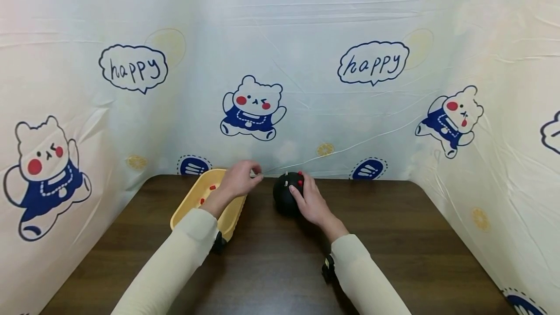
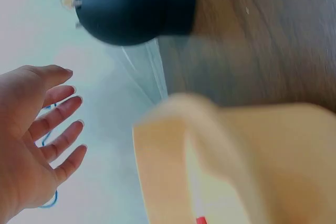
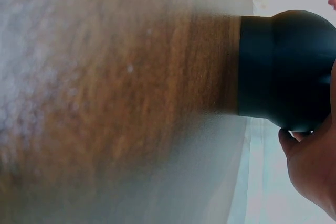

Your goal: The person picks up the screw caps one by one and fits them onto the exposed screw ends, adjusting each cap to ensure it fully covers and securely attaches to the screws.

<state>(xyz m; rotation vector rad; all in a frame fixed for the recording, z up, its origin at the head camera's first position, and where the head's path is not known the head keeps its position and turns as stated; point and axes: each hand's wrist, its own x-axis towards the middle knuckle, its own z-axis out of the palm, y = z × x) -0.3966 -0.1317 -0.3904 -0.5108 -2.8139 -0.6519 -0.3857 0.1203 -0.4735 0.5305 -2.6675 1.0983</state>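
Note:
A black, rounded dome (image 1: 285, 202) on a short cylindrical base (image 3: 255, 66) stands upright on the table. Small silver pins (image 1: 286, 183) and small red pieces (image 1: 300, 182) stick out near its top. My right hand (image 1: 312, 203) grips the dome's right side, thumb toward the front, close to the pins; its other fingers are partly hidden. My left hand (image 1: 238, 179) hovers over the far right rim of a yellow tray (image 1: 185, 208). In the left wrist view the left hand (image 2: 39, 129) has loosely bent, spread fingers with nothing between them.
Inside the tray lie small red pieces (image 1: 213, 187), part of its floor being hidden by my left forearm. The brown wooden table (image 1: 271, 276) ends at a printed cloth backdrop (image 1: 306, 111) just behind the dome and tray.

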